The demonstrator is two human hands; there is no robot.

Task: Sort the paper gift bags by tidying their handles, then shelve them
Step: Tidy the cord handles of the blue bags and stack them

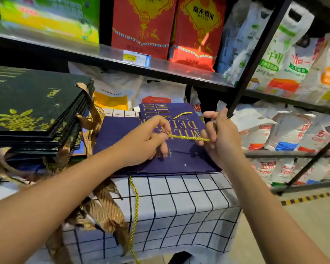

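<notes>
A shop aisle: metal shelves (179,72) run across the back, and in front of them stands a table under a white cloth (179,202) with a black grid. Take the navy bag (137,130) lying flat on that cloth as the marker for everything else.

Over the bag's middle the left hand (145,141) has its fingers curled, thumb and forefinger pinching one end of a gold cord (187,138). Just right of it the right hand (220,137) is curled too, gripping the cord's other end, so the cord runs taut between them above the gold lettering (it reads upside down from here). A second navy bag (171,109) lies beyond the first, partly under it, with a loop of gold cord resting on it. Another gold cord (134,210) hangs from the bag's near edge down over the cloth.

Left of the bag rises a stack of dark green bags (32,111) with gold leaf print, their brown striped ribbons (107,212) spilling down the front of the table.

Above and behind the bag, red packs (166,27) stand on a shelf beside a yellow price tag (131,57). To the bag's right, white sacks (286,130) fill the lower shelves.
</notes>
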